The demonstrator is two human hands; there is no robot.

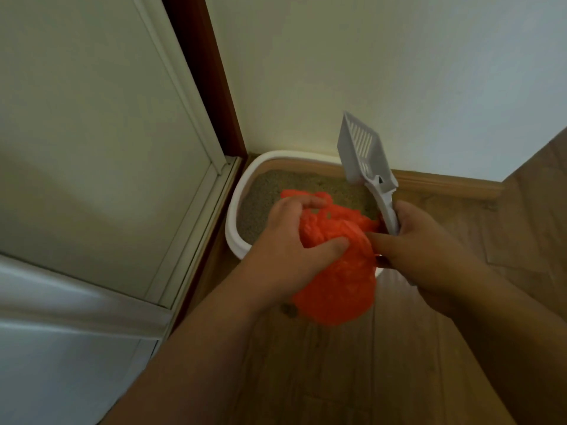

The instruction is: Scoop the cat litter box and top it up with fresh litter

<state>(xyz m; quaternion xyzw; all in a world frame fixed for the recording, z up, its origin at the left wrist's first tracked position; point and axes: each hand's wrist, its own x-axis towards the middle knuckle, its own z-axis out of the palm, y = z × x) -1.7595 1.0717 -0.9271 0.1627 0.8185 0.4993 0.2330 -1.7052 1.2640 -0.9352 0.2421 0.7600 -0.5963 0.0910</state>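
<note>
The step in hand looks like readying the waste bag before any scooping; the next move calls for working the bag's mouth open and bringing the scoop down to the litter. The white litter box [235, 207] sits in the corner at frame centre, against the wall, filled with grey-brown litter [270, 191] that looks level. Over its near edge hangs a crumpled orange plastic bag [334, 280], gripped by the left hand [276, 237] with curled fingers. The right hand [420, 240] clasps the handle of a grey slotted scoop [362, 148], pointing upward, and also touches the bag.
</note>
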